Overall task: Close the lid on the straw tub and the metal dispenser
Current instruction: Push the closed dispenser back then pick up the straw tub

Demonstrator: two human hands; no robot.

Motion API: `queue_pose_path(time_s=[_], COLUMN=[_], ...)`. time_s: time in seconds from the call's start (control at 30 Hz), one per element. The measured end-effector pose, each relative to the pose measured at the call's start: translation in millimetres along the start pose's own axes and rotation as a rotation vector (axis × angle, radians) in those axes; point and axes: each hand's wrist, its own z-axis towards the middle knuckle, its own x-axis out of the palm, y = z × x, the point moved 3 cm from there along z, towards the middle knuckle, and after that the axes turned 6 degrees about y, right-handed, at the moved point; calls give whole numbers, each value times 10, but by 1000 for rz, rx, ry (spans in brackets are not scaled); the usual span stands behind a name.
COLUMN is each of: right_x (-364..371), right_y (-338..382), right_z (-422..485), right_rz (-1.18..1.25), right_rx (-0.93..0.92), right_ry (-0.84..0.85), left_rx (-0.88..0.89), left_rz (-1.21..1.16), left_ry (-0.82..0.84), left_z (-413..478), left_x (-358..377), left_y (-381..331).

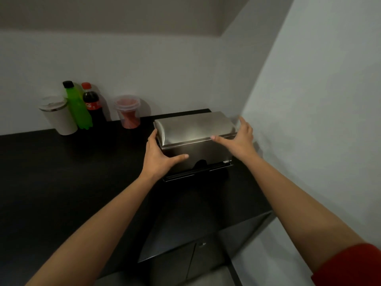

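Note:
The metal dispenser is a steel box on the black counter by the right wall. Its curved lid lies flat down on the body. My left hand is spread against the box's left front corner, thumb along the front face, fingers on the left side. My right hand is open at the lid's right end, thumb touching the lid's front edge, fingers raised beside the wall. The straw tub is a clear plastic tub with red straws inside, standing behind the dispenser to the left; a clear lid sits on top.
At the back left stand a white tumbler, a green bottle and a cola bottle, all near the wall. The black counter ends at a front edge with dark cabinet doors below. The wall is close on the right.

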Motion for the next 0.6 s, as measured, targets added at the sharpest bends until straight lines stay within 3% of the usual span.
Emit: queue_pose_path(time_s=[0.27,0.47,0.6], right_x=[155,337,422], right_y=[-427,-531,-546], right_z=[49,167,244], right_rz=[244,287,301], right_rx=[99,116,97], right_ry=[104,200,166], left_rx=[-110,-101,-88], left_rz=[-41,-29,-27], left_ry=[-99,-127,-162], left_z=[-49,16,84], left_x=[188,204,201], left_y=[262,338,367])
